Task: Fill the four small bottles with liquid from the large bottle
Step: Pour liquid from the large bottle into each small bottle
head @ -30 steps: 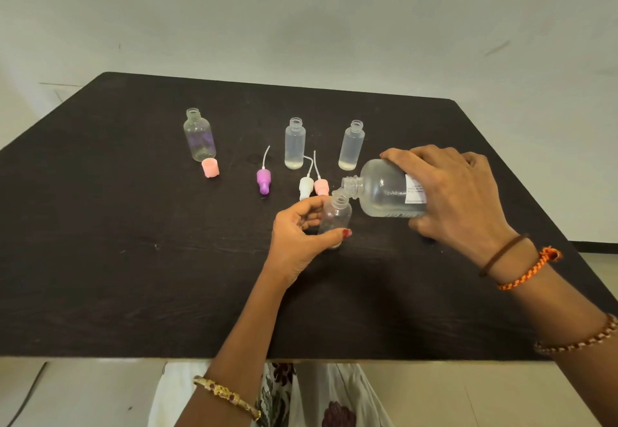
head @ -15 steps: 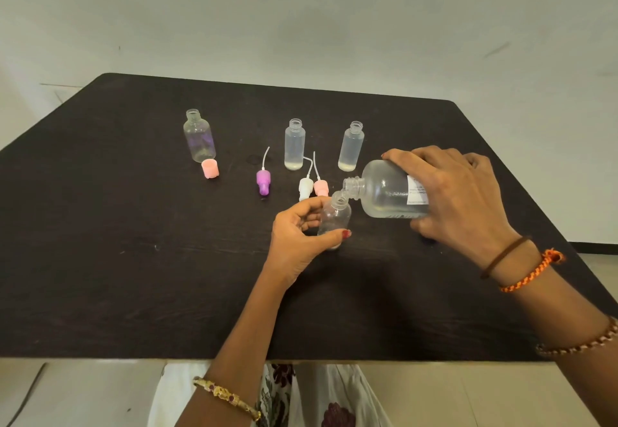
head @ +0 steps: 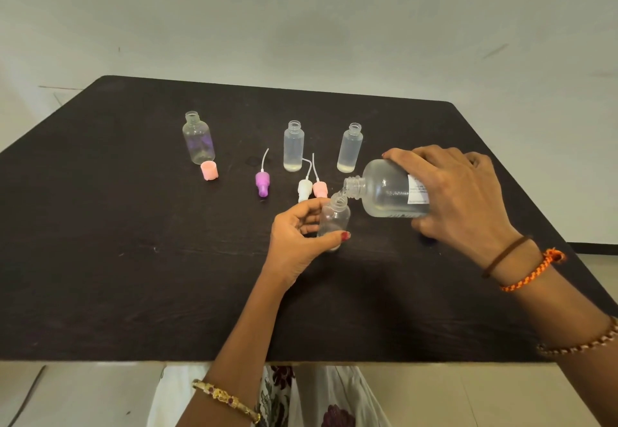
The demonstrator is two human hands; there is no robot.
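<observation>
Head view of a pouring step at a dark surface [head: 100,259]. The right hand [head: 458,199] grips the large bottle [head: 384,190] from above, fingers and thumb wrapped round its labelled body, and holds it tipped almost level above the surface with its open neck pointing left. The left hand [head: 297,239] holds a small bottle [head: 333,221], thumb across the front and fingers curled behind; this bottle leans slightly to the right, its base at or just above the surface. Its mouth sits directly under the lip of the large bottle, the two openings touching or nearly so. Whether liquid is passing between them cannot be told, as both are clear.

Three further small bottles stand upright and uncapped toward the far side of the surface: a rounder one at far left [head: 198,139], a slim one at centre [head: 294,147] and a slim one to its right [head: 350,149]. Each slim bottle shows a pale layer of liquid at the bottom.

Loose caps lie between these bottles and the hands: a peach cap [head: 209,170] just in front of the left bottle, a purple nozzle cap [head: 262,184] with a thin white tube, and a white nozzle cap [head: 304,189] touching a pink nozzle cap [head: 320,189], both just beyond the left hand's fingers.

Bracelets circle both wrists.
</observation>
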